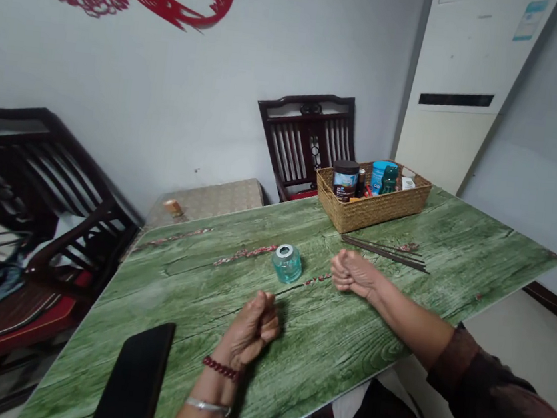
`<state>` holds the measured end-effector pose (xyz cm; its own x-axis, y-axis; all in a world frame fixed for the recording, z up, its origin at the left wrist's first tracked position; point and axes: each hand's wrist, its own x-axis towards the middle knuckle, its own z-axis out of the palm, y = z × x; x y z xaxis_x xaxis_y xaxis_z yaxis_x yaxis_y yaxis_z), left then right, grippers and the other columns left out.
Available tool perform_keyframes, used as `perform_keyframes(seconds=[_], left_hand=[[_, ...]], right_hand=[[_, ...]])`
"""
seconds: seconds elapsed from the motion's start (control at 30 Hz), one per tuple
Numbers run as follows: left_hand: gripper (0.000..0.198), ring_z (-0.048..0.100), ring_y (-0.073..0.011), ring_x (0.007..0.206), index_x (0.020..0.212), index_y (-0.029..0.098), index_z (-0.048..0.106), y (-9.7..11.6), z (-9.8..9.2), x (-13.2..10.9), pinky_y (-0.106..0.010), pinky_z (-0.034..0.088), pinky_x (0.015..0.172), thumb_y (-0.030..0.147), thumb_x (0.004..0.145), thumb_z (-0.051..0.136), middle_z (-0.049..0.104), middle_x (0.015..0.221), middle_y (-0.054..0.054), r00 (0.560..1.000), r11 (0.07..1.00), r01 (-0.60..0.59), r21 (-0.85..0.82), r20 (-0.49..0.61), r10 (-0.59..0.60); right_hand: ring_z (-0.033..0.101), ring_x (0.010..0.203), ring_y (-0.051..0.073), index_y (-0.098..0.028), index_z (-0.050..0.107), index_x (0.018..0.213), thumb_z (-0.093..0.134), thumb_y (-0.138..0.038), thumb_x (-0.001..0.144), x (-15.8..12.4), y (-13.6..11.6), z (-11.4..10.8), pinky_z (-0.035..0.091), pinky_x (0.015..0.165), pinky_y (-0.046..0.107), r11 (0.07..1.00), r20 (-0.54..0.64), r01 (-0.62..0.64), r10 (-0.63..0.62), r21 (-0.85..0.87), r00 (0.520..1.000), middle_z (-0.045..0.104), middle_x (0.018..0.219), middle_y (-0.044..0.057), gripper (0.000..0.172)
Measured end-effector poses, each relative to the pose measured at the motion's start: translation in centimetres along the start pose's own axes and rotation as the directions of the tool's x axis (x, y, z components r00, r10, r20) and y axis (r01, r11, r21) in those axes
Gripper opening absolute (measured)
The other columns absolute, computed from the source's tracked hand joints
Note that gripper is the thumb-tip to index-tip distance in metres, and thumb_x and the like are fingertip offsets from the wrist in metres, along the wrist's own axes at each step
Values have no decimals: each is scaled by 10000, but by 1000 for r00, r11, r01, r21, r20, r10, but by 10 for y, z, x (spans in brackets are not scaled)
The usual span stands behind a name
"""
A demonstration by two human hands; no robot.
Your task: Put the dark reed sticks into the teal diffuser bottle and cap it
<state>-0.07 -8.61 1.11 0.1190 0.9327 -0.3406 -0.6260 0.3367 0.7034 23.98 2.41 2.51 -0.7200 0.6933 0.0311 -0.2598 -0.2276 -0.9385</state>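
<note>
Both of my hands are curled into fists over the green wood-patterned table (188,293), with nothing showing from either. My left hand (253,327) is closed near the front middle, a dark red bead bracelet and a silver bangle on its wrist. Farther right, my right hand (355,273) is also closed, fingers tucked in. Behind and between the two fists stands a small teal glass bottle (288,266) with a silver ring top, apart from both. Several thin dark sticks (389,252) lie just beyond my right hand.
A wicker basket (383,211) holding jars and bottles sits at the table's back right. A black phone-like slab (133,377) lies at the front left. Dark wooden chairs (311,142) stand behind and to the left, near a low patterned surface (214,198).
</note>
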Motion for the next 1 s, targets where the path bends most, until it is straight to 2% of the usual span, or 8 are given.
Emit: perform_keyframes(seconds=[0.1,0.2,0.3,0.5,0.73,0.9,1.0], left_hand=[[687,209,-4,383,692,209,355,-9,-2,12,-116,201,363,518,501,939,210,513,142,999,999,50,-16,1,-50],[695,212,-2,377,688,213,324,-9,-6,17,-114,190,361,499,528,937,204,504,142,997,995,80,-55,5,-79],[701,222,-2,371,687,217,293,-5,-7,17,-113,192,360,493,562,926,207,495,141,996,995,83,-59,-5,-84],[702,230,0,370,711,223,293,-7,0,16,-113,196,367,456,564,940,253,480,149,997,998,44,45,-61,-42],[672,210,0,364,753,232,329,-8,6,16,-114,182,365,427,563,943,257,483,165,997,991,6,135,-76,4],[656,213,-4,361,763,230,348,-12,5,16,-120,172,366,445,565,935,255,485,166,996,982,-8,187,-89,25],[648,221,-10,369,740,223,358,-9,6,14,-128,185,371,480,563,926,255,483,158,996,975,-28,220,-82,47]], right_hand=[[153,357,13,-219,277,552,715,-861,540,12,32,5,172,366,179,990,-56,-138,137,-29,989,235,398,-141,777],[171,347,11,-222,287,554,750,-834,524,16,47,7,183,355,180,988,-92,-151,147,-37,985,252,388,-142,768],[170,346,9,-226,294,562,743,-835,531,15,48,7,188,355,180,989,-93,-139,134,-45,987,249,386,-145,757],[156,346,12,-230,346,597,760,-806,539,15,44,9,199,350,178,985,-112,-141,129,-101,985,230,372,-160,711],[160,334,10,-237,297,541,788,-756,548,17,48,10,212,331,182,987,-139,-107,90,-117,986,212,362,-158,714],[149,338,13,-236,303,542,768,-784,539,19,52,10,198,328,181,985,-139,-97,78,-142,987,208,359,-158,718],[146,350,22,-237,328,562,723,-798,584,19,53,13,215,336,189,974,-154,-110,80,-198,985,206,368,-157,687]])
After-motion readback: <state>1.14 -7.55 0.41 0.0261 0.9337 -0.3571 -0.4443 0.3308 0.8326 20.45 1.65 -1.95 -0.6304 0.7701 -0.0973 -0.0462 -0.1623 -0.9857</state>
